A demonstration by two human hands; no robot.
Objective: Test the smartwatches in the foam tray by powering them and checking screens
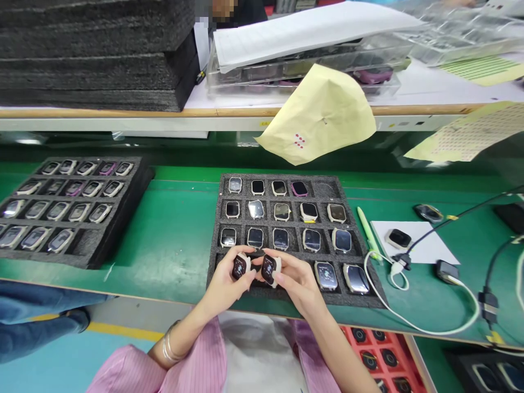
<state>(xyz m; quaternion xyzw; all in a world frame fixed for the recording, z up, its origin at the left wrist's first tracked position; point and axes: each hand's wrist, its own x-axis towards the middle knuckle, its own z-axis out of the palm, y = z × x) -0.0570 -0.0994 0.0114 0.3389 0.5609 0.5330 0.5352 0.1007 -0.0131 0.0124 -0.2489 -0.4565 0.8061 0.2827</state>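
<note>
My left hand (229, 277) is closed around a smartwatch (239, 266) with a pale case and a lit dark screen. A second, similar smartwatch (269, 268) is gripped between the fingers and thumb of my right hand (295, 275). Both watches are held up side by side, a small gap apart, over the front row of a black foam tray (216, 218). Rows of strapless watches sit in its compartments, one with a purple case (299, 189). Just right of my right hand, a watch with a lit screen (326, 275) lies in the front row.
Another foam tray of watches (88, 254) stands at the left. To the right lie a green pen (367, 226), white paper (434, 245) with a watch, and white cables (434, 332). A yellow sheet (323, 117) hangs from the shelf above. Below is a red tray (382, 352).
</note>
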